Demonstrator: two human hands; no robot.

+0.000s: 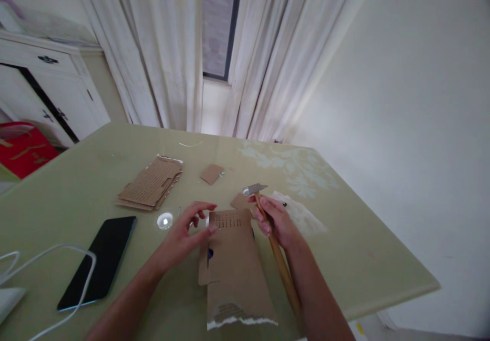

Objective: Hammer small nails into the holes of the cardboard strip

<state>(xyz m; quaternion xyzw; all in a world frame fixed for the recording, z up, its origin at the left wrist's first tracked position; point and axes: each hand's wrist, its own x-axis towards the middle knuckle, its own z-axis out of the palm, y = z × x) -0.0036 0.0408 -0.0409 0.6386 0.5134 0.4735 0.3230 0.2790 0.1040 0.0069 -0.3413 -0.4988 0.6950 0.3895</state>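
R grip [276, 223] round hammer [280, 260]; L [187, 241] arched nr cardbd [237, 264].

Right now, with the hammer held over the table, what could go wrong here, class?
A stray swing of the hammer might catch the fingers of the left hand, which are beside the holes in the cardboard. The cardboard could tear further, since its near end is already ragged. The left forearm might snag the white cable lying across the phone.
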